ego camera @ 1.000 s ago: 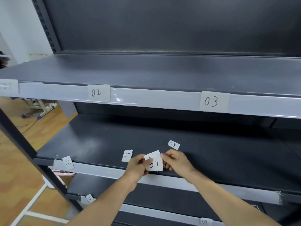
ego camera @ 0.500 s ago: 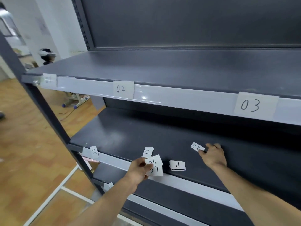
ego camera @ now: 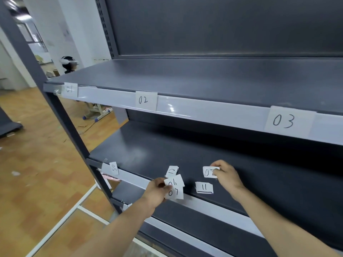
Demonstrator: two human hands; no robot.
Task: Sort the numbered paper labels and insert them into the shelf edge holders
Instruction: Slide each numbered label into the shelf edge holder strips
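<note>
Right now the right grip (ego camera: 227,176) is pinching a loose label (ego camera: 208,172) over the middle shelf (ego camera: 148,151), with its fingers curling round the label's right edge. A 0 is showing, but the thumb is hiding the second digit, and whether the paper is touching the shelf is unclear. The left grip (ego camera: 157,191) is clutching two fanned slips at the shelf's front, the 06 label (ego camera: 173,182) overlapping the 07 label (ego camera: 175,192). Between the hands the 11 label (ego camera: 204,187) is lying flat. The 12 label (ego camera: 172,171) is lying just behind the held pair, its near edge covered. The 05 label (ego camera: 113,168) is sitting tilted in the middle edge holder (ego camera: 133,178). The upper edge holder (ego camera: 213,112) is carrying the 01 label (ego camera: 70,89), washed out by glare, the 02 label (ego camera: 146,100) and the 03 label (ego camera: 288,121). Lower down, the left forearm is cutting off an unreadable slip (ego camera: 127,206).
</note>
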